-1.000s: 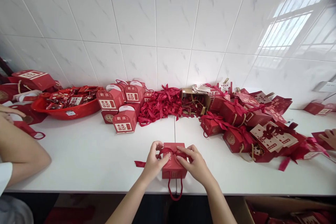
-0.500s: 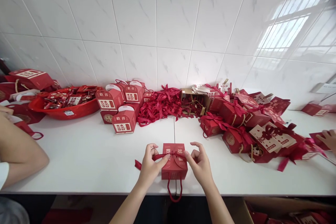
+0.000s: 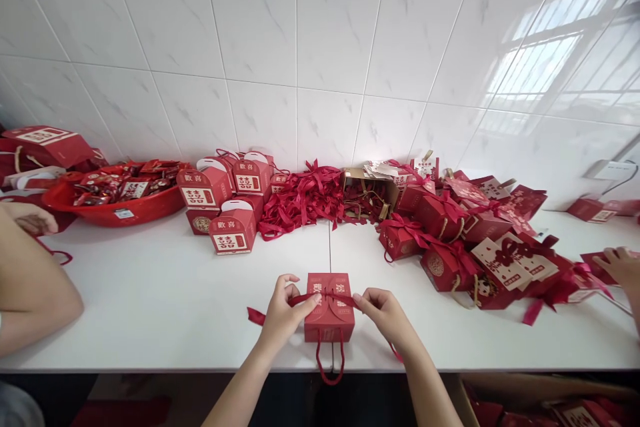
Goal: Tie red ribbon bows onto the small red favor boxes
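A small red gift box (image 3: 329, 317) stands on the white table (image 3: 165, 307) near its front edge, its cord handle hanging over the edge. A red ribbon (image 3: 320, 296) crosses the box top. My left hand (image 3: 283, 315) pinches the ribbon at the box's left side, with a ribbon tail trailing left. My right hand (image 3: 384, 315) pinches the ribbon's other end at the box's right side.
Red house-shaped boxes (image 3: 220, 203), a heap of loose red ribbons (image 3: 305, 197) and a pile of ribbon-tied boxes and bags (image 3: 475, 233) line the wall. A red basin of packets (image 3: 107, 197) sits left. Another person's arm (image 3: 30, 280) is at left, another hand (image 3: 620, 263) at right.
My hands have drawn apart from the middle of the box top to its sides, pulling the ribbon ends outward. The view has shifted slightly.
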`<state>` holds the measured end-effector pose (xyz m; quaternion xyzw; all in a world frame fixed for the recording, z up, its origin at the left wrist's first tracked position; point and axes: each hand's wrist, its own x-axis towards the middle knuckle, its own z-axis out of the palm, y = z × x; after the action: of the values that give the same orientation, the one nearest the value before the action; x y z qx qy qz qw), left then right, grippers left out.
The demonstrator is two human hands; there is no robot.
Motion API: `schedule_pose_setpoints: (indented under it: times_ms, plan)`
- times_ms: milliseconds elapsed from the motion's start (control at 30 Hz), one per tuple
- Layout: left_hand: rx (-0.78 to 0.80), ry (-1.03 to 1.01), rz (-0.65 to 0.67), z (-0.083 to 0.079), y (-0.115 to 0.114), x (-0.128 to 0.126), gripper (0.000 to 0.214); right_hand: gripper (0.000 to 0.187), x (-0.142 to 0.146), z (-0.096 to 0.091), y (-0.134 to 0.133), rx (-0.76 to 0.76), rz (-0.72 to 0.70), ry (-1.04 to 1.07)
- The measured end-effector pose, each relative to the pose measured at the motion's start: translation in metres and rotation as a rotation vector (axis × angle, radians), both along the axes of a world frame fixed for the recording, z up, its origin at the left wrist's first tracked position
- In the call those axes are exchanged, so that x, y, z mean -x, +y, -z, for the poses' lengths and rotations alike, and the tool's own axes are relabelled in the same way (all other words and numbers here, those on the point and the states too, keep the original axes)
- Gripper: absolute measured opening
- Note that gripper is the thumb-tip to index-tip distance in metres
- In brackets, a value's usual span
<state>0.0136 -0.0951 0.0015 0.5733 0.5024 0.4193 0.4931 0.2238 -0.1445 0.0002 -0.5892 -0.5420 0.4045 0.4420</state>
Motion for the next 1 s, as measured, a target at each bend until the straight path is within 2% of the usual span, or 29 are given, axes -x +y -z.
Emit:
schedule_pose_setpoints:
  times_ms: [200, 333, 367, 467, 533, 567, 633, 700, 833, 1000]
  plan:
    - [-0.138, 0.175, -0.052, 0.005, 0.002, 0.005, 0.038, 0.046, -0.004, -0.012, -0.006, -0.006, 0.000, 0.168]
    - [-0.451, 0.238, -0.178, -0.005, -0.010, 0.004, 0.034, 0.042, -0.006, -0.017, -0.016, -0.015, -0.069, 0.403]
    - [-0.527, 0.257, -0.144, -0.010, -0.014, 0.002, 0.030, 0.041, -0.006, -0.020, -0.017, -0.027, -0.070, 0.448]
    - [-0.632, 0.381, 0.112, -0.026, -0.024, -0.013, 0.024, 0.037, -0.002, -0.030, -0.019, -0.070, -0.062, 0.509]
    - [-0.640, 0.470, 0.223, -0.034, -0.026, -0.025, 0.020, 0.034, 0.002, -0.039, -0.020, -0.096, -0.068, 0.500]
    - [-0.646, 0.494, 0.224, -0.036, -0.025, -0.030, 0.018, 0.033, 0.004, -0.043, -0.021, -0.105, -0.072, 0.490]
    - [-0.676, 0.511, 0.152, -0.037, -0.021, -0.038, 0.017, 0.033, 0.007, -0.049, -0.024, -0.121, -0.074, 0.468]
    - [-0.723, 0.506, 0.056, -0.035, -0.015, -0.041, 0.028, 0.034, 0.010, -0.052, -0.027, -0.112, -0.055, 0.430]
    - [-0.781, 0.512, -0.063, -0.034, -0.008, -0.036, 0.041, 0.036, 0.016, -0.047, -0.031, -0.076, 0.006, 0.245]
    - [-0.797, 0.495, -0.068, -0.038, -0.009, -0.030, 0.036, 0.027, 0.030, -0.037, -0.023, -0.209, 0.076, 0.079]
